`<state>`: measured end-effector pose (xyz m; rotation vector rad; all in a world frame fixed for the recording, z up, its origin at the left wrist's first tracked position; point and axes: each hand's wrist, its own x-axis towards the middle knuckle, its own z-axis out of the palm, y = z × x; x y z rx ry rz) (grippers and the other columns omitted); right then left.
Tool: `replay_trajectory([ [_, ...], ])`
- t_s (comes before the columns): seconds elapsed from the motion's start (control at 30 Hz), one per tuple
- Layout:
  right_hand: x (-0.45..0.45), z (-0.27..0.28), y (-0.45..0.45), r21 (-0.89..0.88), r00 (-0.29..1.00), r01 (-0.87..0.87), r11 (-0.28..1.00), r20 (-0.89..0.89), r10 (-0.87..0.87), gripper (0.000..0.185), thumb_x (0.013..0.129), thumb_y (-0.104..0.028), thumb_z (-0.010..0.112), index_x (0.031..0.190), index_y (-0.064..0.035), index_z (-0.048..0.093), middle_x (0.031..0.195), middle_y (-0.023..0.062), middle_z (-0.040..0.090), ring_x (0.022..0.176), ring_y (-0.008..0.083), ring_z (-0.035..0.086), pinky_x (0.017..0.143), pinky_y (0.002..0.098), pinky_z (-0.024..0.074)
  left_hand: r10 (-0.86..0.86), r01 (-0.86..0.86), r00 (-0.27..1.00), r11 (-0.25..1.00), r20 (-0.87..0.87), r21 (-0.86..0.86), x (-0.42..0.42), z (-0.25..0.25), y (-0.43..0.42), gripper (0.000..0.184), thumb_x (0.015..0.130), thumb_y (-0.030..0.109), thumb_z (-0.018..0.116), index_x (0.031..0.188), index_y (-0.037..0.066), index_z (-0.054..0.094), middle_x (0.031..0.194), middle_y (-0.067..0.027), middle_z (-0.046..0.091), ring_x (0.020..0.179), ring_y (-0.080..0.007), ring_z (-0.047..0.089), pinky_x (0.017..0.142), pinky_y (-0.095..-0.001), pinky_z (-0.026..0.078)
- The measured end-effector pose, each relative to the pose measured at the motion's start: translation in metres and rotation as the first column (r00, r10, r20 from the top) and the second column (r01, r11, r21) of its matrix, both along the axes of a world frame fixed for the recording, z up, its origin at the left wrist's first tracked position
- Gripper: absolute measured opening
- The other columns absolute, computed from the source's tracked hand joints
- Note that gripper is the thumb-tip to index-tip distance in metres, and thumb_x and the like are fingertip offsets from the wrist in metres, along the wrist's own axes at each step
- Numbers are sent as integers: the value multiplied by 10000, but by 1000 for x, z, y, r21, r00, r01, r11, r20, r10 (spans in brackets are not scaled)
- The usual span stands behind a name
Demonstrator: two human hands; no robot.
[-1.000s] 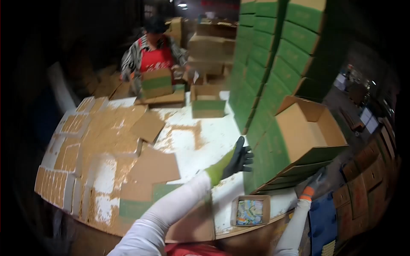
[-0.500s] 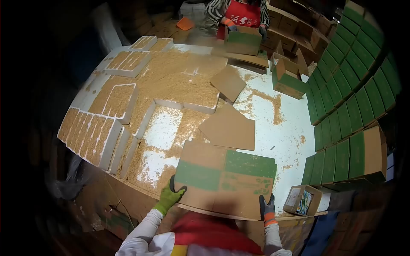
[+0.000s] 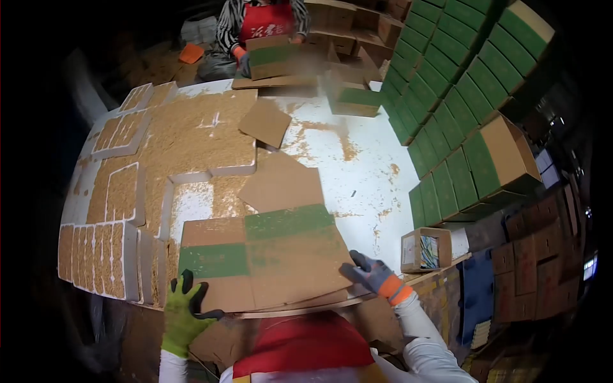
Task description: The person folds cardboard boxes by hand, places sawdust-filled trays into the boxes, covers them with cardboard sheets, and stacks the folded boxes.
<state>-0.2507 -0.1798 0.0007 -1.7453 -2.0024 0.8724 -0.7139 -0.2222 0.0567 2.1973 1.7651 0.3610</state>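
Observation:
A flattened cardboard box (image 3: 287,262), brown with green bands, lies at the front edge of the table. At its lower left corner, my left hand (image 3: 185,313) in a yellow-green glove with dark fingertips has its fingers spread. My right hand (image 3: 375,279), in a grey glove with an orange cuff, rests stretched fingers against the sheet's right edge. Under its far side lies a plain cardboard sheet (image 3: 287,182), with another cardboard piece (image 3: 267,122) further off.
White trays (image 3: 131,255) filled with tan crumbly material line the left. Green boxes (image 3: 447,182) are stacked at right, near a small open carton (image 3: 426,250) holding packets. Across the white table (image 3: 370,185), a co-worker in a red apron (image 3: 267,22) handles a green-and-brown box (image 3: 271,59).
The view has swung right. My left hand's fingers have spread at the sheet's left corner. My right hand has moved up along the right edge, and the sheet has turned slightly.

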Motion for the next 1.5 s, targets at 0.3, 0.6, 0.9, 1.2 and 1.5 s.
replay_trajectory([
  [0.3, 188, -138, 24, -5, 420, 555, 832, 864, -276, 354, 875, -281, 571, 1184, -123, 637, 1162, 163, 674, 1139, 329, 628, 931, 434, 501, 227, -290, 837, 955, 497, 52, -2, -1, 32, 513, 537, 82, 925, 970, -41, 678, 1150, -149, 584, 1010, -273, 623, 838, -349, 573],
  [0.6, 26, 31, 35, 401, 957, 285, 871, -74, -280, 501, 803, -263, 673, 1220, -3, 577, 1165, 179, 598, 1059, 371, 581, 933, 442, 464, 269, -389, 815, 911, 514, 140, 16, 90, 30, 382, 717, 146, 837, 1005, -44, 672, 1014, -93, 659, 950, -194, 644, 767, -294, 532],
  [0.9, -141, 122, 85, 137, 660, -609, 782, 634, 403, 544, 864, -506, 635, 1241, -118, 581, 1062, 132, 665, 915, 287, 665, 773, 402, 513, 268, -277, 950, 960, 162, 39, -33, 63, 83, 473, 798, 326, 777, 1122, 1, 660, 1031, -125, 696, 885, -295, 662, 791, -389, 538],
  [1.2, -131, 128, 156, -3, 787, -608, 794, 136, 602, 542, 879, -496, 618, 1301, -163, 544, 1159, 194, 656, 981, 353, 655, 833, 409, 531, -274, 267, 959, 787, -73, 557, 76, 33, 60, 557, 822, 394, 685, 1278, 93, 580, 1356, -112, 542, 1278, -345, 472, 1101, -550, 290],
  [1.5, -226, 99, 177, 455, 717, -689, 565, 544, 436, 376, 902, -444, 600, 1092, -122, 635, 834, 139, 673, 764, 351, 648, 697, 464, 509, -621, 555, 730, 782, 286, 284, 109, 67, 27, 598, 815, 302, 711, 1331, 73, 513, 1367, -109, 520, 1290, -291, 466, 1068, -476, 372],
])
